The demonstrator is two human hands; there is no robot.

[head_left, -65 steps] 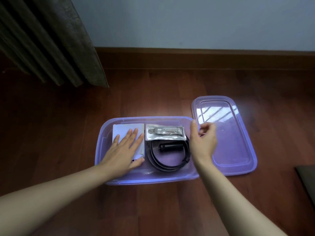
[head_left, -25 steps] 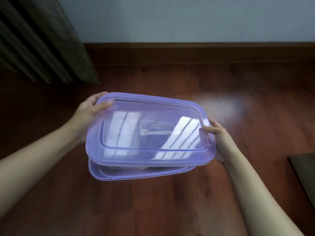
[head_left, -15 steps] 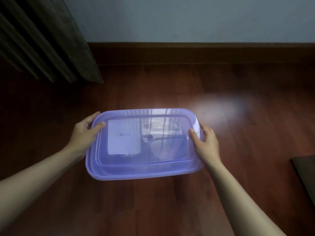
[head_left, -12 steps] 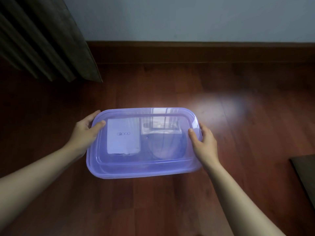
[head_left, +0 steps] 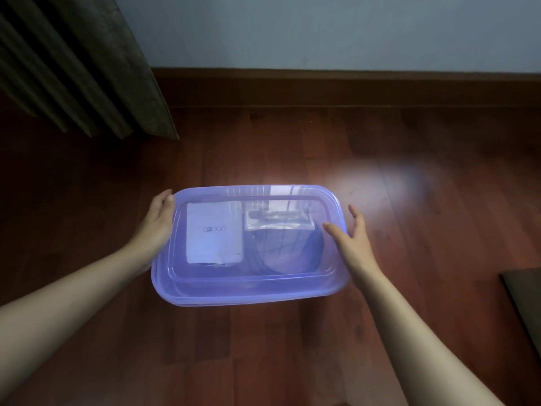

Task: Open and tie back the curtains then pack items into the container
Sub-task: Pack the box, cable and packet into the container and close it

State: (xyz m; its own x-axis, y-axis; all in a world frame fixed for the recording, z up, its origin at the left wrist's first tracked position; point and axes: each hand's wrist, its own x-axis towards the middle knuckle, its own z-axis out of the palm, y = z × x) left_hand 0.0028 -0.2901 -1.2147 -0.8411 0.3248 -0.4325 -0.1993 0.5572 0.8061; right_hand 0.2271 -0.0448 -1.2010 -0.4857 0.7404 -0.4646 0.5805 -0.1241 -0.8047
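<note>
A purple translucent container [head_left: 251, 297] sits on the wooden floor with its lid [head_left: 254, 191] lying on top. Through the lid I see a white packet printed "G2000" [head_left: 213, 232], a clear plastic packet [head_left: 278, 219] and, dimly, a coiled dark cable [head_left: 295, 256]. My left hand [head_left: 159, 222] clasps the left edge of the container, its fingers hidden behind the rim. At the right edge, my right hand [head_left: 352, 238] has its fingers spread and raised, and only the thumb rests on the lid.
A dark pleated curtain [head_left: 82, 68] hangs down to the floor at the upper left. A brown baseboard [head_left: 351, 89] runs along the pale wall behind. A dark mat [head_left: 524, 306] lies at the right edge.
The lid went from the floor on the right onto the container, carried by both hands. Since half a second ago my right fingers have lifted off the rim and spread.
</note>
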